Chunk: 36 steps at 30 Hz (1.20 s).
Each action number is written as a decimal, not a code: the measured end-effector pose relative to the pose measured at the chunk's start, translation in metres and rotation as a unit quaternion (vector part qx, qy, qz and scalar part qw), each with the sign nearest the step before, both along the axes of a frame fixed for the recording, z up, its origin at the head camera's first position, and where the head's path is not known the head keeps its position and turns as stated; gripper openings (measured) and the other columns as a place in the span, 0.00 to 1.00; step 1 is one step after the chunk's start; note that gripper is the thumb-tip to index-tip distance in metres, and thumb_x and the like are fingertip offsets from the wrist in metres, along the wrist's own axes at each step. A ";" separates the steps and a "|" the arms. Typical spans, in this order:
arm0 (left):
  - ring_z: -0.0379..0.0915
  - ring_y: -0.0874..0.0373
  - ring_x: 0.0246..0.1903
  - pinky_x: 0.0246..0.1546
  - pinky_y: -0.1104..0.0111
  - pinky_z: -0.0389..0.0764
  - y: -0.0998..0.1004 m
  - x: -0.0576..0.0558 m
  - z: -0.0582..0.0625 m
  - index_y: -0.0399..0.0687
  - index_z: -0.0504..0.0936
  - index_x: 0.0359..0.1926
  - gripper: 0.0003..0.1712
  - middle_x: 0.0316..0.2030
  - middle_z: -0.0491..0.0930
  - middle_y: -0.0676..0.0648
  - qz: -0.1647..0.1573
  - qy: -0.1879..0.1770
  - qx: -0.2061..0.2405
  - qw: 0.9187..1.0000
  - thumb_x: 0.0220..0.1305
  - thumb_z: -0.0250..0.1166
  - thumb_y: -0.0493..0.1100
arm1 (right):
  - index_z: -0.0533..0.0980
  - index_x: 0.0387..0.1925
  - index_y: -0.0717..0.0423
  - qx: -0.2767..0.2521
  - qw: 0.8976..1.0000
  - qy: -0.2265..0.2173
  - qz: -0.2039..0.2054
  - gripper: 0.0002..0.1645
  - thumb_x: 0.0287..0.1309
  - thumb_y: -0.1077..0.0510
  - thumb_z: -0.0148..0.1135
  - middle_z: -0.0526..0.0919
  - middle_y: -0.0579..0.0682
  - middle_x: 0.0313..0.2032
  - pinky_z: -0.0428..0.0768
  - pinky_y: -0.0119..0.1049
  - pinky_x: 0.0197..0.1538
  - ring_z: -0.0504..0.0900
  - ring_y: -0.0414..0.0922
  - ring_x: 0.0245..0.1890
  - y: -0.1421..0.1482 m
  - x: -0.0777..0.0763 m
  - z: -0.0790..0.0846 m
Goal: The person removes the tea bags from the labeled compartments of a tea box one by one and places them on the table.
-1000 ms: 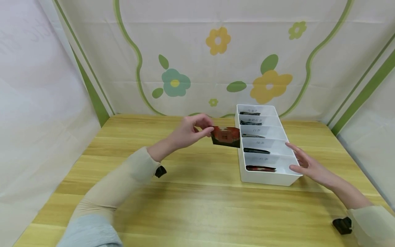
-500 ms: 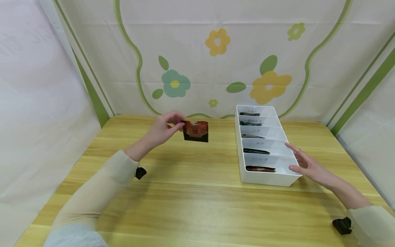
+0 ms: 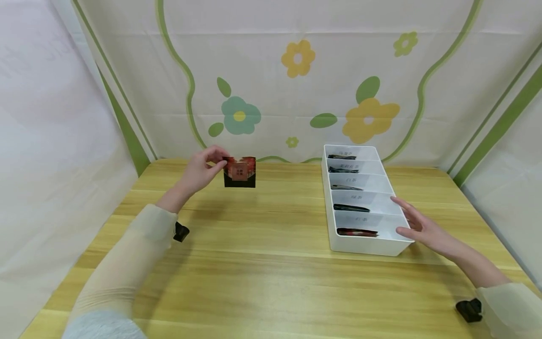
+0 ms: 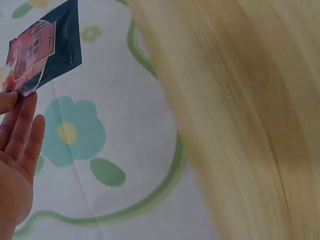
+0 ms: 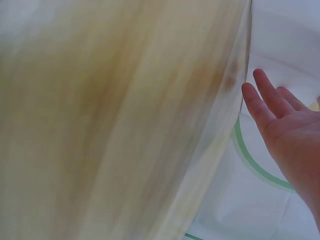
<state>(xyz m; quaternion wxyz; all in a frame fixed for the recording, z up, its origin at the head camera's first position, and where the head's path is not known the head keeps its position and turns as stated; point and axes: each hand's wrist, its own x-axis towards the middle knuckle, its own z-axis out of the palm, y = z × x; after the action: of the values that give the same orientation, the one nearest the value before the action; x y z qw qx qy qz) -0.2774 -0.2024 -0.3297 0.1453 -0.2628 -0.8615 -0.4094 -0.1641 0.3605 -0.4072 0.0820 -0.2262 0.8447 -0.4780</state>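
Observation:
My left hand (image 3: pixel 202 170) pinches a red and black tea sachet (image 3: pixel 239 173) by its upper left corner, holding it over the far left part of the table. In the left wrist view the sachet (image 4: pixel 42 47) shows a pink label and a dark band, thumb and fingers at one corner. At the right, a white divided box (image 3: pixel 360 246) has several labelled compartments with flat packets in them. My right hand (image 3: pixel 427 233) rests at the box's right side near the front corner, fingers extended. The right wrist view shows the right hand (image 5: pixel 292 127) with fingers spread, holding nothing.
The wooden table (image 3: pixel 271 287) meets a white cloth backdrop (image 3: pixel 262 61) with printed flowers. Cloth walls stand on the left and right too. In the box's nearest compartment lies a red and black packet (image 3: pixel 357 232); darker ones are farther back.
My left hand has carried the sachet left and slightly away, from beside the box to the far left of the table. The right hand and the box have stayed in place.

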 end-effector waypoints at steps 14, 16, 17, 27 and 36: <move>0.74 0.49 0.38 0.37 0.60 0.75 -0.027 -0.018 -0.019 0.38 0.77 0.48 0.11 0.41 0.78 0.39 0.056 -0.095 -0.048 0.993 0.66 0.59 0.28 | 0.42 0.77 0.48 0.012 1.000 -0.002 -0.006 0.46 0.68 0.67 0.53 0.42 0.62 0.74 0.65 0.17 0.52 0.55 0.51 0.70 -0.002 0.000 0.001; 0.73 0.49 0.38 0.34 0.62 0.76 -0.030 -0.022 -0.023 0.38 0.78 0.48 0.11 0.40 0.77 0.39 0.059 -0.105 -0.058 0.991 0.66 0.59 0.28 | 0.42 0.77 0.48 0.014 1.000 -0.003 -0.008 0.46 0.68 0.67 0.53 0.41 0.64 0.74 0.64 0.17 0.52 0.51 0.66 0.67 -0.002 0.000 0.002; 0.73 0.48 0.37 0.33 0.63 0.76 -0.031 -0.024 -0.026 0.38 0.78 0.48 0.11 0.40 0.76 0.39 0.059 -0.111 -0.061 0.990 0.66 0.59 0.28 | 0.42 0.77 0.48 0.014 1.000 -0.004 -0.009 0.46 0.68 0.67 0.53 0.41 0.64 0.74 0.64 0.17 0.52 0.50 0.70 0.66 -0.002 0.000 0.002; 0.74 0.47 0.40 0.36 0.62 0.78 -0.047 -0.047 -0.060 0.36 0.78 0.48 0.10 0.41 0.78 0.37 0.074 -0.202 -0.065 0.975 0.67 0.58 0.28 | 0.42 0.77 0.48 0.016 1.000 -0.006 -0.014 0.45 0.68 0.66 0.53 0.41 0.67 0.73 0.64 0.17 0.52 0.49 0.73 0.65 -0.003 0.001 0.001; 0.73 0.48 0.34 0.27 0.66 0.73 -0.055 -0.051 -0.074 0.35 0.79 0.46 0.08 0.39 0.78 0.37 0.095 -0.257 -0.101 0.957 0.67 0.58 0.29 | 0.43 0.77 0.49 0.004 1.000 -0.003 -0.009 0.45 0.67 0.68 0.53 0.41 0.63 0.74 0.62 0.16 0.53 0.45 0.76 0.65 -0.003 0.001 0.001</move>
<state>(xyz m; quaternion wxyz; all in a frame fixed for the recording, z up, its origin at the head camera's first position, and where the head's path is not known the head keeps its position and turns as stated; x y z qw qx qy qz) -0.3282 -0.2572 -0.4036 -0.0699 -0.0793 -0.9276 -0.3583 -0.1628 0.3577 -0.4059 0.0813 -0.2167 0.8482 -0.4764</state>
